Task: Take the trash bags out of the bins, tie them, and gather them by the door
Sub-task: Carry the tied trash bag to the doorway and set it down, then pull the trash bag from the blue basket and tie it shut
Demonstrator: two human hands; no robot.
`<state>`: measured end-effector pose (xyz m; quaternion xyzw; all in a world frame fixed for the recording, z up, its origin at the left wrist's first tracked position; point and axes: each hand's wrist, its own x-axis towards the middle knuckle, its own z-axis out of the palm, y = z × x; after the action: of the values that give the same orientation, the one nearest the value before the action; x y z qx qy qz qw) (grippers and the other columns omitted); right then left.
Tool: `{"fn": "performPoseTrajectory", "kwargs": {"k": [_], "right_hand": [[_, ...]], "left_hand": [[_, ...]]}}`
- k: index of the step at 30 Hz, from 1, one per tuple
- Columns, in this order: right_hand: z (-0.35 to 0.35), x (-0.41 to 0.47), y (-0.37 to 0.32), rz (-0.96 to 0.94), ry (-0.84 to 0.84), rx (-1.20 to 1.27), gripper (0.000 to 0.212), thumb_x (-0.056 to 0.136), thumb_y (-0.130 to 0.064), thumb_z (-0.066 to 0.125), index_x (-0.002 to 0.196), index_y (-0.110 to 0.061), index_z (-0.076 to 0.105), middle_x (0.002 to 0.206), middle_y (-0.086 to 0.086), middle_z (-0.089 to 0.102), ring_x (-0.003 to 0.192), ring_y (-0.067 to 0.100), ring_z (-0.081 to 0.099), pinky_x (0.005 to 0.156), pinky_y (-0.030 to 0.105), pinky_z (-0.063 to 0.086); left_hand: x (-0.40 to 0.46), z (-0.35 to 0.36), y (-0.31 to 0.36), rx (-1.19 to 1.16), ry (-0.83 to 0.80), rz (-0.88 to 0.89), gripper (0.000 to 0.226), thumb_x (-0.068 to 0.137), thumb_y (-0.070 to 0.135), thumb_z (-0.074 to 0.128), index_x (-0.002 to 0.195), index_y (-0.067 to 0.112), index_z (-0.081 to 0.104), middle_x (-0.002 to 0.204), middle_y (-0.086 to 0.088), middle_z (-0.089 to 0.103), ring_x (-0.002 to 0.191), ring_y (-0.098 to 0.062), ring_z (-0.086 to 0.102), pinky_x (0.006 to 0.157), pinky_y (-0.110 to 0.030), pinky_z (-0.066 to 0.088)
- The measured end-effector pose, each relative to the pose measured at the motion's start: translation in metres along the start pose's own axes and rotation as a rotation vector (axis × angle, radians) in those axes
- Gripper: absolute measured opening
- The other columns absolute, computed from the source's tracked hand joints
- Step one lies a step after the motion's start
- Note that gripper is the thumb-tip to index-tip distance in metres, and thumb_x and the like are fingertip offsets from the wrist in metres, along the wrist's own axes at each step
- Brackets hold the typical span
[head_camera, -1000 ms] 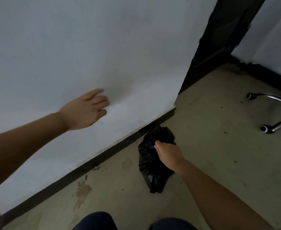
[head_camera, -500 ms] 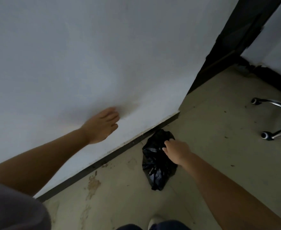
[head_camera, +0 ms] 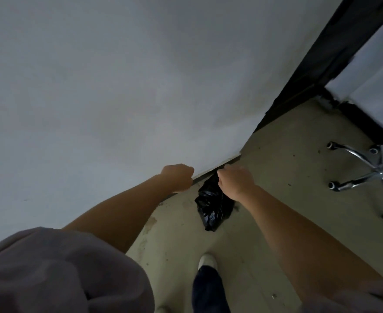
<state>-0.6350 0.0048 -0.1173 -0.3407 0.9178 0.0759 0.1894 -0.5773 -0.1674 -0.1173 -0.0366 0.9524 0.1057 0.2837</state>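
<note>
Black trash bag (head_camera: 211,206) hanging beneath right hand (head_camera: 235,181), grip closed on its top.

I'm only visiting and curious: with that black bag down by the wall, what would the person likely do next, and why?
Probably close the right hand on the top of the black trash bag and lift it. The hand sits right at the bag's upper end, the bag rests on the floor against the wall, and the left hand is curled beside it, holding nothing visible.
</note>
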Motion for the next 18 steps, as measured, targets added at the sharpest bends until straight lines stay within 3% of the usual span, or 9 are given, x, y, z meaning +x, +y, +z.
{"fn": "performPoseTrajectory", "kwargs": {"k": [8,18], "right_hand": [[-0.067,-0.069,-0.087,-0.225,0.181,-0.027,0.027,0.099,-0.024,0.034,0.105,-0.010,0.056,0.106,0.008,0.059,0.095,0.027,0.055,0.077,0.035,0.036],[-0.119,-0.110,-0.198,-0.572,0.169,-0.046,0.032,0.099,-0.023,0.029,0.106,-0.008,0.057,0.102,0.009,0.059,0.090,0.026,0.055,0.077,0.036,0.037]], "left_hand": [[-0.154,-0.019,-0.032,-0.269,0.059,-0.217,0.034,0.096,0.031,0.039,0.120,0.013,0.055,0.122,-0.007,0.059,0.111,-0.023,0.055,0.091,-0.033,0.044],[-0.300,0.016,-0.075,-0.605,0.138,-0.550,0.030,0.094,0.027,0.044,0.115,0.011,0.059,0.123,-0.008,0.060,0.111,-0.025,0.055,0.096,-0.036,0.046]]}}
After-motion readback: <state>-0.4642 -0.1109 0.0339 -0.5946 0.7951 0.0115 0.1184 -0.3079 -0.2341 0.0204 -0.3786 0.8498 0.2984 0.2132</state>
